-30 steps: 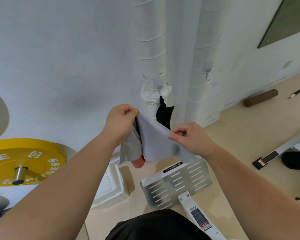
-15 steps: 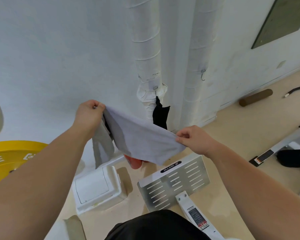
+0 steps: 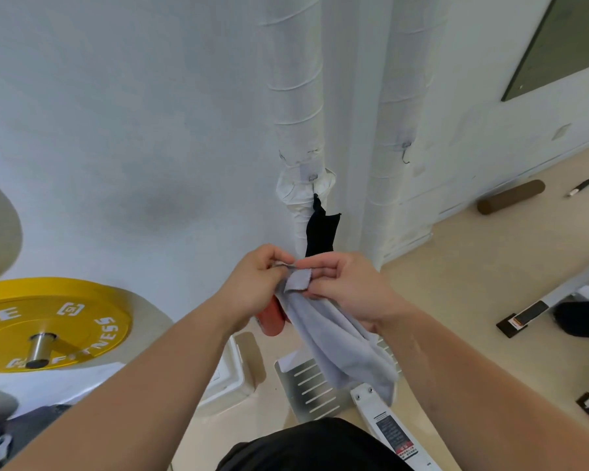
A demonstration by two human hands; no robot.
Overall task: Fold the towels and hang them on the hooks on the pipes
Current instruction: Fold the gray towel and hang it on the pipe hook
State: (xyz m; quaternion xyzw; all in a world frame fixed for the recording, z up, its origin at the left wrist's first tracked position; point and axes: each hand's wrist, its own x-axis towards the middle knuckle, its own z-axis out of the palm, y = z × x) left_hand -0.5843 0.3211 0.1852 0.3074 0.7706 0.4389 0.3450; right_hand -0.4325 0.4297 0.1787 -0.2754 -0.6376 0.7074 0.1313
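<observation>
A light grey towel point(image 3: 347, 348) hangs doubled over from both my hands, just in front of the pipes. My left hand point(image 3: 255, 283) pinches its top edge. My right hand point(image 3: 347, 283) grips the folded top corner beside it, and the two hands touch. A black towel point(image 3: 322, 232) hangs from the hook point(image 3: 313, 177) on the left white wrapped pipe point(image 3: 295, 79). The right pipe point(image 3: 400, 79) carries a bare metal hook point(image 3: 406, 154).
A yellow weight plate point(image 3: 48, 321) on a bar sits low left. An orange roller point(image 3: 271, 317), a white box point(image 3: 232, 379) and a slotted metal plate point(image 3: 306, 389) of a white machine lie on the floor below my hands. A brown roller point(image 3: 510, 197) lies by the right wall.
My hands were spread apart with the grey towel stretched between them; they have come together, so the towel now hangs doubled.
</observation>
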